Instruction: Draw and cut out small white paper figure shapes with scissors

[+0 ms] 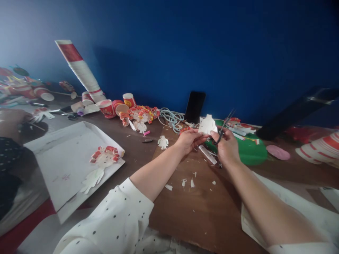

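My left hand (191, 137) pinches the lower left part of a white paper cutout (208, 123) shaped like a small body with a neck. Dark-handled scissors (226, 123) sit in my right hand (228, 147), blades pointing up and away. My right thumb also touches the cutout's lower right edge. Left of my left hand, a similar small white paper figure (163, 142) lies on the table. A white tube (207, 154) lies just below my hands. Paper scraps (192, 183) are scattered on the brown tabletop (182, 215) nearer to me.
A phone (195, 107) leans on the blue wall beside a coiled cable (171, 119). Paper cups (106, 108) and a tall cup stack (82, 72) stand back left. A white sheet (63, 158) holds a paper doll. Another person's hand (14, 119) is far left. A green sheet (253, 150) lies right.
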{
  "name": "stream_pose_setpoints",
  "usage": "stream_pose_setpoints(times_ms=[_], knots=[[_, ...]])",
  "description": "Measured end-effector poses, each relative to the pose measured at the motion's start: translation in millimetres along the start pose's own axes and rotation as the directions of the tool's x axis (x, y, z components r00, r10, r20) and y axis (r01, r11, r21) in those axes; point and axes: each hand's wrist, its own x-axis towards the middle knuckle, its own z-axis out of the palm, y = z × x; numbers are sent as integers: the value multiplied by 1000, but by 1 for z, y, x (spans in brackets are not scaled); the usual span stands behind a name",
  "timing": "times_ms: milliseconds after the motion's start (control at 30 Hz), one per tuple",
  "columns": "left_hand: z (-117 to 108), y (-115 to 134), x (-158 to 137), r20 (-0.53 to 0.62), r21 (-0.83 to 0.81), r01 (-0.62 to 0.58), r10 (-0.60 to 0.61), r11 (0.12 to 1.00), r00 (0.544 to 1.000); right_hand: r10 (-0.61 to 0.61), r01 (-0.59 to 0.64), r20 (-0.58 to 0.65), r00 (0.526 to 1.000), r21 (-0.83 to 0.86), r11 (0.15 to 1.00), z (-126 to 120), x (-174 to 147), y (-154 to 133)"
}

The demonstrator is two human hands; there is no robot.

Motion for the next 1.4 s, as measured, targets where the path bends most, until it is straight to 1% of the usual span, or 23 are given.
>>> stream_pose_setpoints(times_ms=[67,200,367,567,700,833,1033,1400], knots=[[0,1,0,14,2,6,-6,1000,1000,-1,1,-1,1000,-11,1000,0,-1,0],[1,2,0,-11,7,23,-23,1000,1000,7,-7,6,1000,-14,1000,0,-1,0],[1,2,0,-15,-4,12,-12,1000,1000,3,-4,-10,1000,-46,999,1,-1,2],[1,1,0,-16,23,10,-10,1000,1000,24,-24,-36,999,10,1000,2,1,5],[1,2,-1,-35,11,-1,2,1000,999,47,-43,-64,997,59,997,3,-1,2],[3,2,-2,-54,9,1,-1,1000,999,55,-52,-69,996,48,998,4,-3,-1],[3,2,-1,-47,10,-4,5,1000,999,36,-32,-81,996,50,998,4,0,4],[4,3,-3,-51,10,0,1,1000,999,47,-42,-94,994,53,998,4,0,5]])
